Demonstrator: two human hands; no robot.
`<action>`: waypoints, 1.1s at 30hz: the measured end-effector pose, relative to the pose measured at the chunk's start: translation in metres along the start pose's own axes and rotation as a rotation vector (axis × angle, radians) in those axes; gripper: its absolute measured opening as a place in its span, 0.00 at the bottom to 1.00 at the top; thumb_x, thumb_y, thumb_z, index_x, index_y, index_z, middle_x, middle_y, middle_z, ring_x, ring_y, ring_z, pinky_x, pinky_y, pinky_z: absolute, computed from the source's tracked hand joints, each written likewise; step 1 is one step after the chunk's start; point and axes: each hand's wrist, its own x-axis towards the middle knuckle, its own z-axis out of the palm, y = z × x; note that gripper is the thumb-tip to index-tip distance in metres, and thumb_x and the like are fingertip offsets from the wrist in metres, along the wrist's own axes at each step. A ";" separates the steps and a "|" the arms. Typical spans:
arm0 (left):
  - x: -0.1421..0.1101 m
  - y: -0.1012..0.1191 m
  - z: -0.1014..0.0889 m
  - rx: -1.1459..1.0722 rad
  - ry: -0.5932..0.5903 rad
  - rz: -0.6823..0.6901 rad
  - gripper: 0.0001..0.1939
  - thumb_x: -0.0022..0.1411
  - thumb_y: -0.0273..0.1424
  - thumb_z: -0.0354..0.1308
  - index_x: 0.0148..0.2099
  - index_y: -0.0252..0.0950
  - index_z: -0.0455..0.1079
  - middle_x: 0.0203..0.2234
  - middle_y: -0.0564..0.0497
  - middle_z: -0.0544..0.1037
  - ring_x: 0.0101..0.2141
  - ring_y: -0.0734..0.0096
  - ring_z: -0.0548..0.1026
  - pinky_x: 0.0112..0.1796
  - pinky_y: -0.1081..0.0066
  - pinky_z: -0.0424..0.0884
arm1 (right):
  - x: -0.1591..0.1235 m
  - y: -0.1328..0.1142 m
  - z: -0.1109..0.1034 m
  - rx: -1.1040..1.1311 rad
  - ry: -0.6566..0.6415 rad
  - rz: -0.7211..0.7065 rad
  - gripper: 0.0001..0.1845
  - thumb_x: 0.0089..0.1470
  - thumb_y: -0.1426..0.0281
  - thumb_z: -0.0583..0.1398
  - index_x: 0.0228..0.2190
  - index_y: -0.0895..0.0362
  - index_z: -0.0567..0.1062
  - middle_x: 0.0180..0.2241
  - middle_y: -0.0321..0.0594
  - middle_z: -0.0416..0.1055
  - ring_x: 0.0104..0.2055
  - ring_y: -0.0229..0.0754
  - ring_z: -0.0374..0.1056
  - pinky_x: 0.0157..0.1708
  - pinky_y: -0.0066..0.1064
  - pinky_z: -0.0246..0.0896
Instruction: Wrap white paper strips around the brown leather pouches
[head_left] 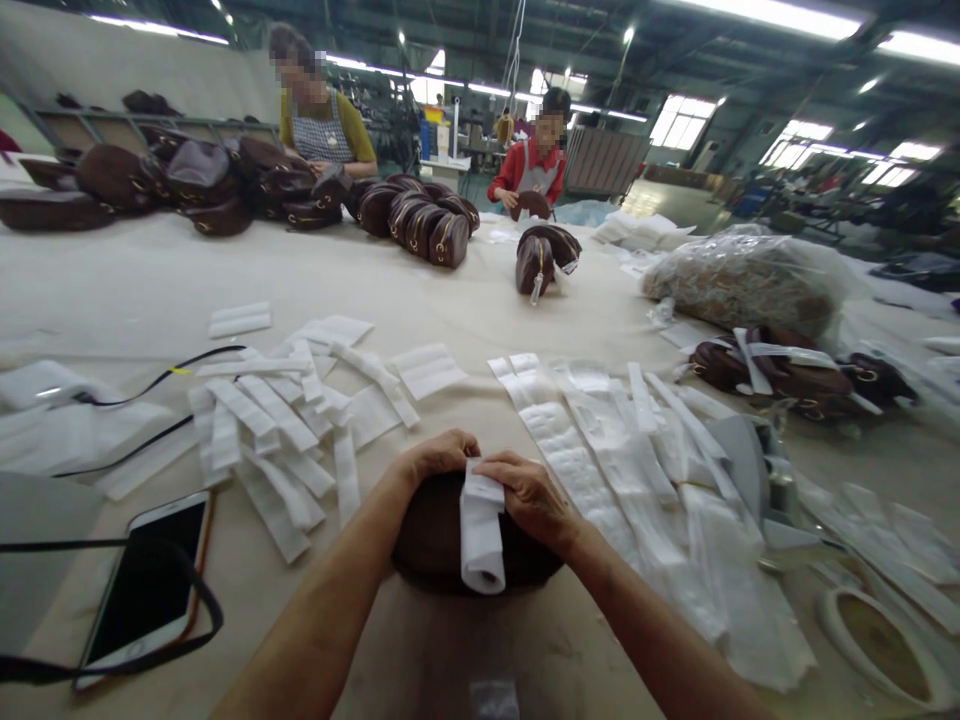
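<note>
A dark brown bag [427, 535] lies in front of me on the table. Across its middle runs a white foam strip [480, 530], its near end rolled into a loop. My right hand [529, 490] is closed on the strip's far part, fingers pressed over it against the bag. At the bag's far edge my left hand [446, 452] curls its fingers around, gripping the bag beside the strip; the fingertips are partly hidden. Loose white foam strips [277, 420] are heaped to the left, and more white strips [600, 450] lie to the right.
A phone [154, 575] and black cords [202, 590] lie at left. On the right are a tape dispenser [757, 470], a tape roll [885, 640], wrapped bags [795, 365] and a plastic-covered bundle [750, 280]. Brown bags [427, 220] and two co-workers [322, 130] are across the table.
</note>
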 end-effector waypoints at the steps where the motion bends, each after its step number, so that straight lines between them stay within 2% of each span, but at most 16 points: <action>1: -0.001 0.000 -0.001 -0.006 -0.005 0.002 0.10 0.61 0.35 0.59 0.37 0.31 0.69 0.31 0.53 0.73 0.32 0.71 0.73 0.36 0.66 0.71 | -0.002 -0.002 0.000 -0.001 0.003 -0.010 0.21 0.51 0.82 0.51 0.40 0.56 0.78 0.41 0.41 0.75 0.42 0.38 0.72 0.44 0.28 0.66; 5: -0.005 0.002 -0.003 -0.053 -0.010 0.017 0.07 0.56 0.29 0.61 0.37 0.32 0.70 0.31 0.53 0.74 0.32 0.71 0.72 0.37 0.67 0.69 | -0.006 -0.007 0.000 0.022 -0.001 -0.051 0.18 0.52 0.80 0.52 0.38 0.57 0.78 0.39 0.41 0.75 0.43 0.38 0.71 0.46 0.29 0.65; 8: -0.008 0.003 -0.003 -0.090 -0.004 0.017 0.10 0.48 0.25 0.60 0.36 0.31 0.71 0.29 0.53 0.75 0.31 0.71 0.71 0.35 0.70 0.67 | -0.008 -0.011 -0.003 0.025 -0.020 -0.047 0.16 0.54 0.79 0.53 0.38 0.55 0.78 0.39 0.39 0.75 0.42 0.38 0.71 0.46 0.29 0.65; 14: -0.012 0.007 -0.006 -0.150 -0.027 0.018 0.14 0.38 0.27 0.57 0.32 0.32 0.72 0.26 0.54 0.75 0.29 0.70 0.70 0.32 0.74 0.65 | -0.014 -0.027 -0.013 0.053 -0.061 -0.066 0.13 0.56 0.75 0.56 0.40 0.54 0.78 0.40 0.39 0.75 0.42 0.38 0.71 0.46 0.29 0.66; 16: -0.013 0.008 -0.007 -0.167 -0.038 0.025 0.14 0.37 0.28 0.58 0.32 0.33 0.72 0.26 0.54 0.75 0.30 0.70 0.70 0.33 0.74 0.65 | -0.016 -0.034 -0.015 0.090 -0.053 -0.043 0.11 0.58 0.70 0.57 0.39 0.54 0.78 0.39 0.39 0.75 0.40 0.37 0.71 0.44 0.28 0.66; 20: -0.014 0.007 -0.009 -0.188 -0.043 0.023 0.15 0.37 0.30 0.59 0.33 0.33 0.73 0.27 0.54 0.76 0.30 0.69 0.70 0.34 0.74 0.65 | -0.021 -0.042 -0.014 0.091 -0.049 -0.081 0.13 0.60 0.64 0.56 0.38 0.56 0.78 0.37 0.41 0.75 0.39 0.37 0.72 0.43 0.28 0.67; 27: -0.015 0.005 -0.009 -0.211 -0.046 0.008 0.15 0.37 0.32 0.61 0.32 0.33 0.74 0.24 0.55 0.76 0.28 0.71 0.70 0.32 0.75 0.64 | -0.039 -0.043 -0.003 -0.084 -0.039 -0.256 0.12 0.61 0.68 0.55 0.41 0.57 0.75 0.39 0.45 0.74 0.43 0.42 0.69 0.44 0.36 0.66; 33: -0.018 0.005 -0.011 -0.254 -0.063 0.025 0.17 0.37 0.32 0.61 0.34 0.33 0.75 0.26 0.53 0.77 0.30 0.69 0.71 0.35 0.74 0.65 | -0.049 -0.046 -0.003 -0.147 -0.033 -0.316 0.14 0.60 0.70 0.54 0.45 0.60 0.73 0.43 0.48 0.73 0.49 0.45 0.67 0.49 0.38 0.65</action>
